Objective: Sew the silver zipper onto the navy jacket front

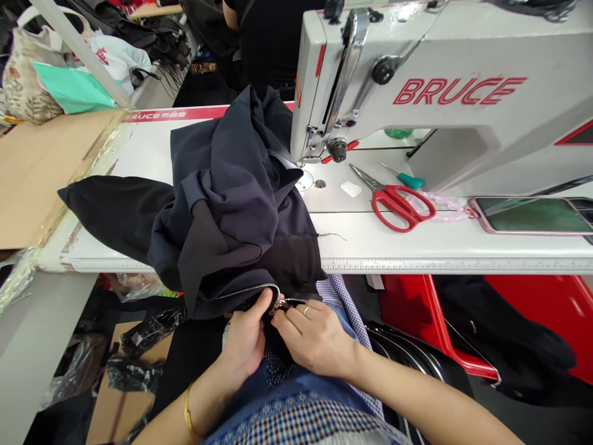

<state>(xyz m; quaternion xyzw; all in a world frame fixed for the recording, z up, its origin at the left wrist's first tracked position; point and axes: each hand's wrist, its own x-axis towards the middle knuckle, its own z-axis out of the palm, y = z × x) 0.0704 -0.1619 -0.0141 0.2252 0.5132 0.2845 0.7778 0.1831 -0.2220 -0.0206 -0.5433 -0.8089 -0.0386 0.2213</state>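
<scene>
A dark navy garment [231,191] lies bunched on the sewing table, its near edge hanging over the front toward my lap. Along that edge runs a zipper [248,289] with silver metal teeth. My left hand [248,340] pinches the garment beside the zipper, thumb on top. Close against it, my right hand [317,337] is closed on the zipper around its metal slider [277,304]. The fingertips partly hide the slider, so its exact grip is unclear. A loose thread [333,235] trails from the garment's right side.
A sewing machine [440,74] stands over the table at the right. Red-handled scissors [401,207], a teal-handled awl [410,180] and a phone [532,215] lie in front of it. Cardboard [46,173] covers the left side. A person in black [273,43] is beyond the table.
</scene>
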